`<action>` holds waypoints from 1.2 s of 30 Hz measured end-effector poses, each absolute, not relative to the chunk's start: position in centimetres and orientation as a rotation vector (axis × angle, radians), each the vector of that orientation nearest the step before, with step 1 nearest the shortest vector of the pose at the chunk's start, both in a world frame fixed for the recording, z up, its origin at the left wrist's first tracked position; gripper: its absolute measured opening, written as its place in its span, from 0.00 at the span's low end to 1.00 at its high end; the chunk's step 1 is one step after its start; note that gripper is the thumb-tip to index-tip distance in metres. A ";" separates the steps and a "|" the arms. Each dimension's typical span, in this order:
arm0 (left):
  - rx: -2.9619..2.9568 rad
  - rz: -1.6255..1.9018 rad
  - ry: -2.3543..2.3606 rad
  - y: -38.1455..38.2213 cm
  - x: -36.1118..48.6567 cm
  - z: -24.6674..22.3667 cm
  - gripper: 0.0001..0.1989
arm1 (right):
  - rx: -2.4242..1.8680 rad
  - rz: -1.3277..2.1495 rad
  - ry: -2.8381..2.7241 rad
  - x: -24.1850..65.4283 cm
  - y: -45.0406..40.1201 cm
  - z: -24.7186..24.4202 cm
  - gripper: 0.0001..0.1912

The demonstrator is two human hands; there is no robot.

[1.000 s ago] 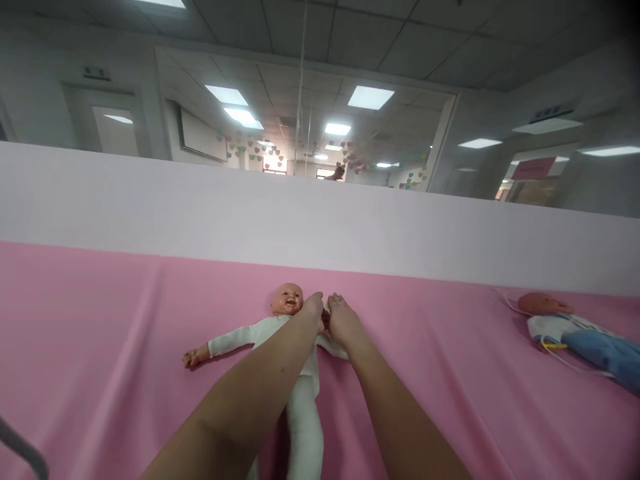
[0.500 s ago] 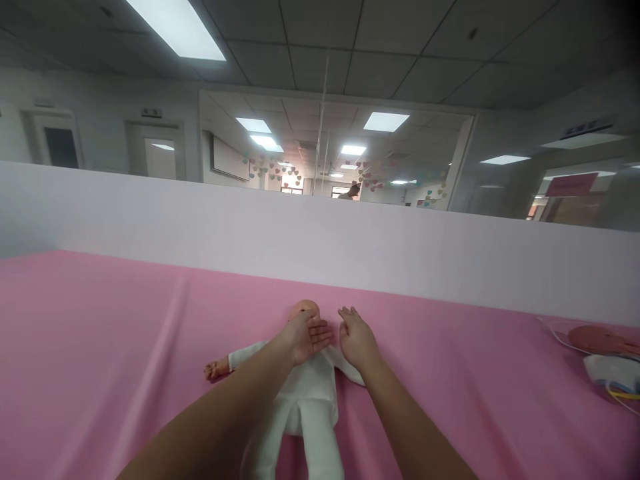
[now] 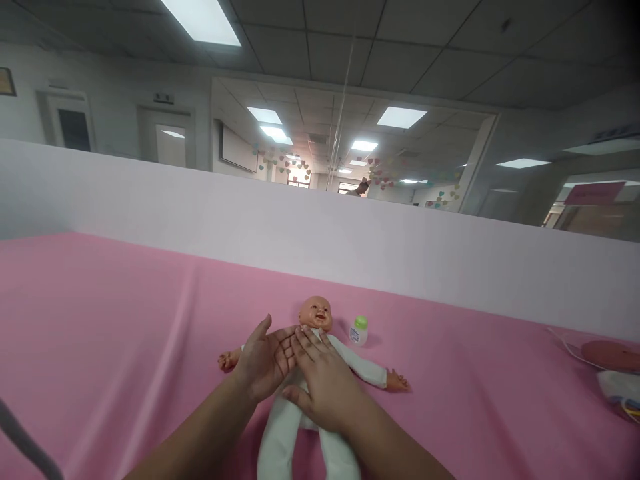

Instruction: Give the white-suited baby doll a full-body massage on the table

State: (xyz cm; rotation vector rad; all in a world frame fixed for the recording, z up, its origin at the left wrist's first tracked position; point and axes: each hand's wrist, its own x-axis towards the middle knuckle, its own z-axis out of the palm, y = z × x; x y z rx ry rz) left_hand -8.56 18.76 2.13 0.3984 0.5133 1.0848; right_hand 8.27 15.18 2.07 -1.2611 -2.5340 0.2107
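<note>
A baby doll (image 3: 284, 437) with a bare plastic head and white cloth body lies on its back, arms spread. Above its chest is my left hand (image 3: 266, 363), palm up with the thumb apart. My right hand (image 3: 325, 383) lies palm down, its fingertips over the fingers of the left hand. Both hands have their fingers stretched out, and I see nothing held. They hide much of the doll's torso. Beside the doll's head, on the right, stands a small clear bottle (image 3: 358, 331) with a green cap.
A pink sheet (image 3: 125, 320) with a few creases covers the surface. Behind it runs a low white wall (image 3: 280, 230). At the right edge lie a brown-orange object (image 3: 607, 355) and a white item (image 3: 620, 387). A person (image 3: 359, 189) is far off behind the glass.
My right hand has swung left and turned palm down onto the left hand's fingers. My left hand has shifted left and lower. The bottle and the doll's face now show.
</note>
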 end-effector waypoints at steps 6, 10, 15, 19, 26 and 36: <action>0.334 1.067 0.539 19.3 -9.3 2.2 0.37 | -1.228 0.365 -2.592 7.0 12.6 2.4 0.48; 0.312 1.103 0.533 19.1 -9.1 2.2 0.37 | -1.096 0.407 -2.610 6.2 11.2 2.4 0.48; 0.265 1.102 0.528 18.0 -7.2 1.7 0.34 | -1.104 0.370 -2.584 5.8 11.3 2.3 0.49; 0.241 0.993 0.446 16.9 -5.7 1.5 0.37 | -1.249 0.343 -2.582 6.4 12.6 2.6 0.52; 0.399 1.048 0.384 17.8 -7.6 1.9 0.36 | -1.408 0.342 -2.525 8.2 14.2 3.0 0.47; 0.359 1.188 0.508 19.6 -9.5 1.7 0.41 | -0.991 0.498 -2.636 6.4 11.7 2.8 0.47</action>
